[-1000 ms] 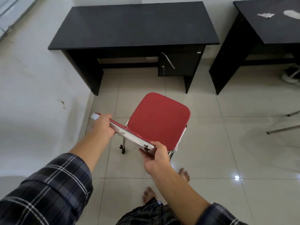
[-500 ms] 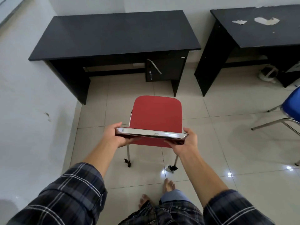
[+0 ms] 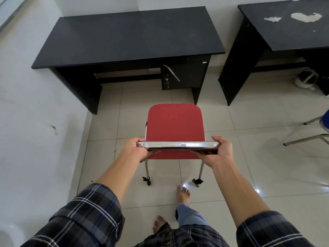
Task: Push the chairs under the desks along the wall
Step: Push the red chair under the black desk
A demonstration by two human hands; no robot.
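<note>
A red chair (image 3: 175, 122) with metal legs stands on the tiled floor, squarely facing the left black desk (image 3: 128, 35), its front edge a short way from the desk's opening. My left hand (image 3: 138, 148) grips the left end of the chair's backrest top. My right hand (image 3: 218, 151) grips the right end. A second black desk (image 3: 292, 32) with chipped patches on its top stands along the same wall to the right.
A white wall (image 3: 35, 131) runs close along the left. A drawer unit (image 3: 185, 76) fills the right part of the left desk's underside. A blue chair (image 3: 324, 122) shows at the right edge, with a white-and-dark object (image 3: 306, 79) under the right desk. My bare feet (image 3: 183, 193) stand behind the chair.
The red chair has been turned from an angle to face the left desk squarely and is now closer to it. Both hands kept hold of the backrest.
</note>
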